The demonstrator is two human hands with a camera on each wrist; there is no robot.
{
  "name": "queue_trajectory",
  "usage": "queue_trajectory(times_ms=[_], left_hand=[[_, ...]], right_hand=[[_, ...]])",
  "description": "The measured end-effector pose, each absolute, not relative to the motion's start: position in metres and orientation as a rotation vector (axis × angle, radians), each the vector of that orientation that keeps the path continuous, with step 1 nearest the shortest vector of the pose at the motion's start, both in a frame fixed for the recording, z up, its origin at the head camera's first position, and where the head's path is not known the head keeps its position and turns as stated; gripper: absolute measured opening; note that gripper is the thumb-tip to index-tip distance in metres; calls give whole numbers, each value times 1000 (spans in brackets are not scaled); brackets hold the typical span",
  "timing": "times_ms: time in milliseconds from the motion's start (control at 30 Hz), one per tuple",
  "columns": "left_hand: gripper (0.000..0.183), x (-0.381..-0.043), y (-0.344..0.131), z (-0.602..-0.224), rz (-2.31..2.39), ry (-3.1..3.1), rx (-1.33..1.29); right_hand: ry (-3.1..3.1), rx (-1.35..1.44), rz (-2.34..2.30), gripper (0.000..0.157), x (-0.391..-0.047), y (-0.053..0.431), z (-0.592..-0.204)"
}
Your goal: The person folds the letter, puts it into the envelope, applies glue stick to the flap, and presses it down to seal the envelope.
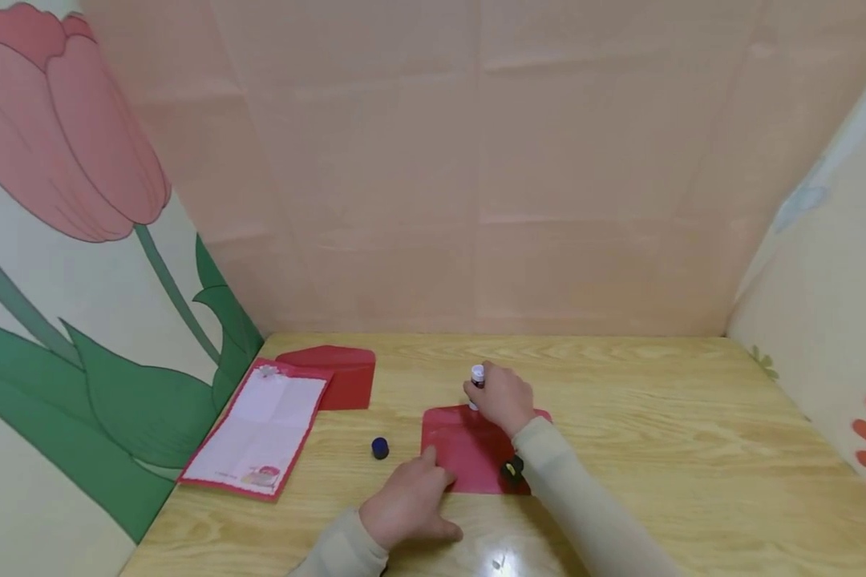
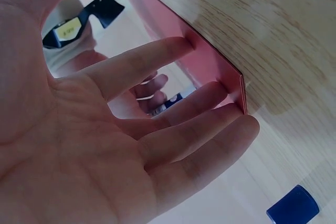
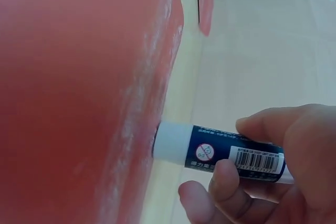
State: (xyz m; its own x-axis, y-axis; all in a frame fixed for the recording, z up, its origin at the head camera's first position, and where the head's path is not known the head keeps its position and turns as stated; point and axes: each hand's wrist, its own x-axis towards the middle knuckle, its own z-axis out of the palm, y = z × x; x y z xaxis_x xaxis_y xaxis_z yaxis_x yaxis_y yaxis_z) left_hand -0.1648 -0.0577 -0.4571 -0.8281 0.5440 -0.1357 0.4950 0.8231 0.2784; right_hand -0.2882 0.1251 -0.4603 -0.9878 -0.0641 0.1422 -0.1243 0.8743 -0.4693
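A red envelope (image 1: 469, 457) lies on the table with its flap opened away from me. My right hand (image 1: 501, 398) grips a glue stick (image 3: 236, 153), a dark blue tube with a white end, whose tip touches the flap near its edge. Whitish glue streaks run along that flap in the right wrist view. My left hand (image 1: 413, 498) rests on the envelope's left side, its fingers extended and fingertips on the paper. To the left of that hand, the dark blue cap (image 1: 380, 448) sits on the table.
At the table's left lies a white sheet of letter paper (image 1: 256, 429) with a red border, partly over a second red envelope (image 1: 350, 377). A pink-beige cloth (image 1: 476, 176) hangs behind the table. Wall panels with flower prints stand at both sides.
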Motion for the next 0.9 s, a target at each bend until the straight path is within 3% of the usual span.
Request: queue_trajectory(times_ms=[733, 900], left_hand=[[45, -166, -57, -454, 405, 2747, 772], [46, -165, -57, -454, 397, 2773, 794]], right_hand=[[-3062, -33, 599, 25, -288, 155, -452], [-2959, 100, 685, 22, -287, 158, -454]])
